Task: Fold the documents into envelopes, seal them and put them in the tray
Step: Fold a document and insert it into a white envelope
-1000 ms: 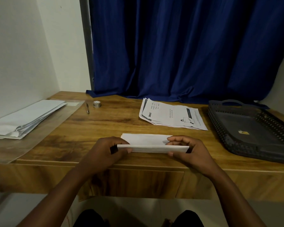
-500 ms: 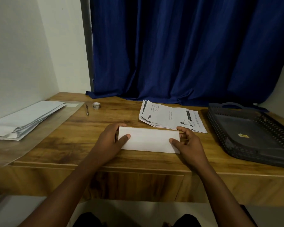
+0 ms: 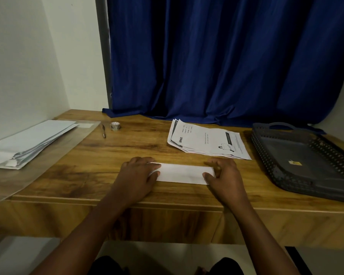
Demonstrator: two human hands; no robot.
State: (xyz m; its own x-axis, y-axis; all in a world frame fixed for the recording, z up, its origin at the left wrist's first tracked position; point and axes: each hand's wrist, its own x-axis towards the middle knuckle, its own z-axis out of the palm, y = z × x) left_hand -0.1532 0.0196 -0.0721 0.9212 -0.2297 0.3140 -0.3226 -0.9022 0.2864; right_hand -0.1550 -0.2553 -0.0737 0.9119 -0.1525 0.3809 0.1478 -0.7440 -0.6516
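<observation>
A home paperwork corner, by the look of it: a wood-grain bench (image 3: pixel 127 147) pushed into plain white walls, with a heavy blue curtain (image 3: pixel 226 56) hanging right behind it. On the bench, printed documents (image 3: pixel 209 140) lie near the curtain's hem, a pile of envelopes (image 3: pixel 28 141) sits far left of them, a dark plastic tray (image 3: pixel 306 187) to their right, and a tape roll (image 3: pixel 115 126) beside a pen (image 3: pixel 103 132).

White folded paper strip (image 3: pixel 184 174) was lifted at its near edge a second ago, now lies flat on the wooden desk (image 3: pixel 87 175) and folded narrower. Left hand (image 3: pixel 136 178) moved over its left end, fingers flat on it. Right hand (image 3: pixel 224 177) shifted onto the right end, pressing.
</observation>
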